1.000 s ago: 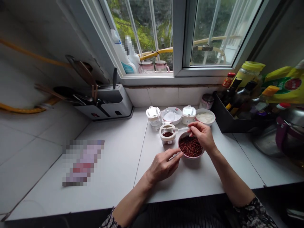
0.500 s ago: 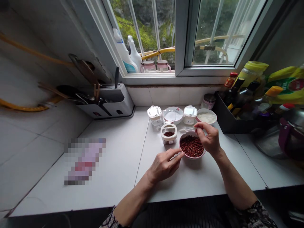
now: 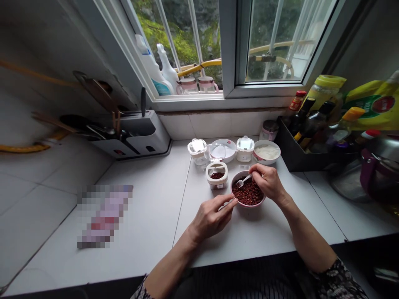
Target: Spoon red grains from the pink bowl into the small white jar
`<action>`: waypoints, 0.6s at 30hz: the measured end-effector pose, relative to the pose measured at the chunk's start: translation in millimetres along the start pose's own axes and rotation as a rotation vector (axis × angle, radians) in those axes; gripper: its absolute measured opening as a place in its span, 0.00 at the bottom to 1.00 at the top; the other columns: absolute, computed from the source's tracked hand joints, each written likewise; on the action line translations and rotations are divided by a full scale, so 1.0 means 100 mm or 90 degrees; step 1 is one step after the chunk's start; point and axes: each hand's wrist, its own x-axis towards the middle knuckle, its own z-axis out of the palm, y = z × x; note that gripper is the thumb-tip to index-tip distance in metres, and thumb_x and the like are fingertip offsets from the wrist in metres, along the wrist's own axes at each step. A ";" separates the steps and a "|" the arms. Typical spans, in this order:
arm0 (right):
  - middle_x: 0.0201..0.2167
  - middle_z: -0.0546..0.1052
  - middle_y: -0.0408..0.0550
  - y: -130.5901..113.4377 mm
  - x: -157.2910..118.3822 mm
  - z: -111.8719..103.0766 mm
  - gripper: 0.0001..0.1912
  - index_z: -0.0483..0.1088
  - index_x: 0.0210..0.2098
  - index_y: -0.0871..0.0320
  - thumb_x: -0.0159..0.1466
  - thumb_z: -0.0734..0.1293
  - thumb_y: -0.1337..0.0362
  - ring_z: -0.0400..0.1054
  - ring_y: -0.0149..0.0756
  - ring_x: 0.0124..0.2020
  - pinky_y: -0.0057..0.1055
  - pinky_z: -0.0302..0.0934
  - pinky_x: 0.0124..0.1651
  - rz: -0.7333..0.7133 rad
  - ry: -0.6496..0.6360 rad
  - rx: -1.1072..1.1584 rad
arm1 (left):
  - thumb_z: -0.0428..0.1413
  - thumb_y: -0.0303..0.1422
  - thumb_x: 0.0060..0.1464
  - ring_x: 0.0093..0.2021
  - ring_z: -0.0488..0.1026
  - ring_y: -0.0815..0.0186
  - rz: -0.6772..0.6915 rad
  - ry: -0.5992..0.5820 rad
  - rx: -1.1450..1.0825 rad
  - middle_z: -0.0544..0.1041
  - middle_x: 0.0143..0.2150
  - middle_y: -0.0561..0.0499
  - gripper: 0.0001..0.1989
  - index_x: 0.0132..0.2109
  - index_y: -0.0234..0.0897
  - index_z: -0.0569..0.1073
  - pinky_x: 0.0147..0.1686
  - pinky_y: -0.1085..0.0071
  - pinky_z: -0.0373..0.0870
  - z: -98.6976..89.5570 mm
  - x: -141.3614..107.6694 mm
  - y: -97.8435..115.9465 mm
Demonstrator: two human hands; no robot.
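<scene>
Scooping position: a person's right hand (image 3: pixel 266 181) pinches the handle of a small pale spoon (image 3: pixel 240 183) between thumb and fingertips, over a bowl (image 3: pixel 249 205) of red-brown grains (image 3: pixel 248 194) on a white counter (image 3: pixel 149 199). Take the bowl as the clock's center, with twelve toward the window (image 3: pixel 174 50). The right hand is at two o'clock, and the spoon slants inward from it, its scoop above or on the grains at ten o'clock inside the rim; whether it touches them, I cannot tell.

The left hand (image 3: pixel 215 214) comes in from eight o'clock, fingers stretched out and close together, tips at the bowl's rim. Whether they grip the rim or only rest against it is unclear.

Just beside the bowl, at ten o'clock, stands an open clear jar (image 3: pixel 217 185) with a cream collar and some of the same grains inside. Behind it are a white-lidded pot (image 3: pixel 197 152) between ten and eleven, a white plate (image 3: pixel 231 153) at eleven, another lidded pot (image 3: pixel 245 155) at twelve, and a dish of white stuff (image 3: pixel 267 152) at one.

Farther out, a black box (image 3: pixel 311 162) of bottles sits at two o'clock, a gray utensil rack (image 3: pixel 152 143) at ten, and a pixelated pinkish item (image 3: pixel 106 216) at nine.
</scene>
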 end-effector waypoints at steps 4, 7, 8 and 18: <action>0.20 0.73 0.42 0.02 0.02 -0.04 0.10 0.71 0.27 0.56 0.58 0.58 0.67 0.69 0.35 0.25 0.29 0.61 0.33 0.027 0.007 0.041 | 0.51 0.23 0.62 0.41 0.79 0.65 0.000 -0.003 0.004 0.78 0.46 0.42 0.17 0.57 0.35 0.70 0.38 0.72 0.79 -0.01 0.01 0.00; 0.20 0.73 0.42 0.02 0.02 -0.04 0.10 0.71 0.27 0.56 0.58 0.58 0.67 0.68 0.34 0.25 0.29 0.60 0.33 0.032 0.015 0.034 | 0.51 0.23 0.62 0.41 0.79 0.65 0.002 -0.001 0.001 0.78 0.46 0.41 0.15 0.55 0.34 0.71 0.38 0.71 0.79 -0.01 0.01 0.00; 0.20 0.73 0.42 0.01 0.02 -0.04 0.10 0.71 0.27 0.56 0.58 0.58 0.67 0.68 0.34 0.25 0.29 0.60 0.33 0.030 0.015 0.024 | 0.52 0.23 0.62 0.41 0.79 0.65 0.003 -0.001 0.000 0.78 0.46 0.41 0.15 0.55 0.34 0.71 0.38 0.71 0.79 -0.01 0.01 0.00; 0.20 0.73 0.43 0.02 0.01 -0.03 0.10 0.71 0.26 0.56 0.58 0.58 0.68 0.67 0.33 0.24 0.28 0.58 0.31 0.003 -0.019 0.004 | 0.51 0.23 0.63 0.40 0.79 0.65 0.003 0.000 0.004 0.78 0.46 0.41 0.13 0.54 0.33 0.71 0.37 0.71 0.79 -0.01 0.02 0.01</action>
